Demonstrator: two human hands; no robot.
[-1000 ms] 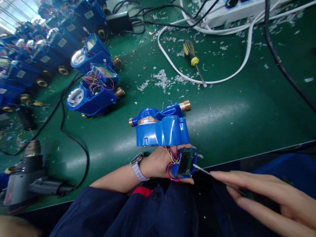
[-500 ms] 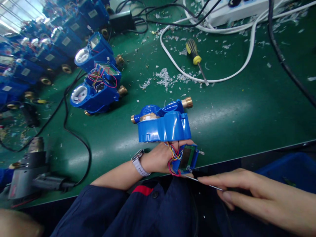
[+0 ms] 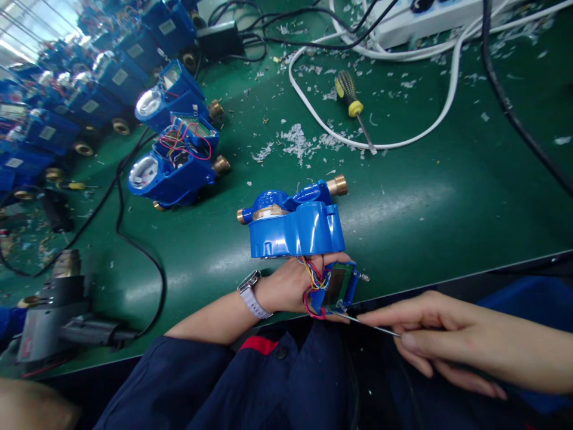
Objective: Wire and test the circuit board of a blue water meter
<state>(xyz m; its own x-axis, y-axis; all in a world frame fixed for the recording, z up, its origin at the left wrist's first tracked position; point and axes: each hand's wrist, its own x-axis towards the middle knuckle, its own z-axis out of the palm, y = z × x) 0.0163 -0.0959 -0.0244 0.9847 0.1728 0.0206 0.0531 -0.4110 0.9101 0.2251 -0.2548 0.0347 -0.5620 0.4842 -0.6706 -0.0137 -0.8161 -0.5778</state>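
A blue water meter [image 3: 293, 224] with brass ends lies at the near edge of the green bench [image 3: 425, 215]. Coloured wires [image 3: 313, 282] run from it to a small blue circuit module [image 3: 339, 286] with a green board. My left hand [image 3: 290, 288] is closed round that module, just below the meter. My right hand [image 3: 441, 334] pinches a thin metal tool [image 3: 367, 323] whose tip touches the module's lower edge.
Two opened blue meters [image 3: 172, 161] lie at the left, with several more in rows behind them. A yellow-and-black screwdriver [image 3: 351, 101], white cables [image 3: 403, 140], a power strip [image 3: 425, 21], plastic shavings and a black cord [image 3: 134, 239] lie on the bench. A grey tool [image 3: 49, 322] sits at the left edge.
My right hand has moved left and closed from stretched fingers into a pinch on the thin tool. The tool's tip has shifted down to the module's lower edge. The left hand stays put.
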